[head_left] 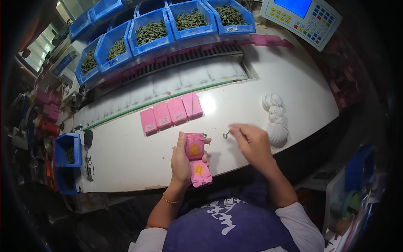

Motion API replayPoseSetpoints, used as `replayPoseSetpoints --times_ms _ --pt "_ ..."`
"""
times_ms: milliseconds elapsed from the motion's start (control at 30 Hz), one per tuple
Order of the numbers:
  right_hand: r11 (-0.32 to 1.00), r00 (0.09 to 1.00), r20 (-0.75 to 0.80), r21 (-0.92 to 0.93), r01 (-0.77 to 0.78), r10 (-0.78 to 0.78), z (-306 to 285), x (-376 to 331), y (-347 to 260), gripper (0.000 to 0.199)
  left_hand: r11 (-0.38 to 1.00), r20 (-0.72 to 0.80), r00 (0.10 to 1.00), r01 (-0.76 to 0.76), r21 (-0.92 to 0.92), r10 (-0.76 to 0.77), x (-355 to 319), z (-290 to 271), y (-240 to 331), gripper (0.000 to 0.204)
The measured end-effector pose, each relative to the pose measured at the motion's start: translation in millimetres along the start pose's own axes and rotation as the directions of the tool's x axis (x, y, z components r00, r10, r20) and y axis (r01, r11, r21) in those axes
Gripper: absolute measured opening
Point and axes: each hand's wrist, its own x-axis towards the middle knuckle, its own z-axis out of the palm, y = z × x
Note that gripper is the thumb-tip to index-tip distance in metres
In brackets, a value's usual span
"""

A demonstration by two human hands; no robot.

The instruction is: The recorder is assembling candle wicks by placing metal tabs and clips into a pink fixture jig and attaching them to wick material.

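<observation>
In my left hand (181, 161) are two pink blocks (194, 148), one above the other, each with a yellow mark on its face. A small greenish piece (205, 135) shows at the upper block's edge, by my fingertips. To the right, my right hand (250, 140) pinches a small dark hook-like piece with a looped end (226, 135), apart from the blocks. Beyond my left hand, several pink blocks with pale labels (171, 112) lie in a slanting row on the white table (130, 166).
A tied white yarn bundle (276, 115) lies at the right. Blue bins (151, 33) of greenish metal pieces line the back, above a dark slatted strip (184, 59). A keypad panel with a blue screen (302, 19) stands back right. More blue bins (68, 151) sit at left.
</observation>
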Motion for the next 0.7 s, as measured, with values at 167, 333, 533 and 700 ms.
replayPoseSetpoints --times_ms 167,333,533,700 --pt "0.540 0.871 -0.293 -0.841 -0.038 -0.394 -30 9 22 0.049 0.998 -0.013 1.000 -0.016 0.056 0.017 -1 -3 2 0.062" --pt "0.731 0.934 -0.268 -0.682 -0.010 -0.237 -56 8 57 0.060 0.986 -0.014 0.999 -0.041 0.159 0.043 0 6 2 0.065" --pt "0.498 0.632 0.101 -0.526 0.689 -0.768 -4 -33 -6 0.053 0.990 0.034 0.999 -0.018 0.140 0.014 -5 18 4 0.064" --pt "0.515 0.643 0.324 -0.400 0.758 -0.694 8 -25 -15 0.046 0.962 0.042 0.989 -0.147 0.231 0.141 -12 10 -4 0.064"
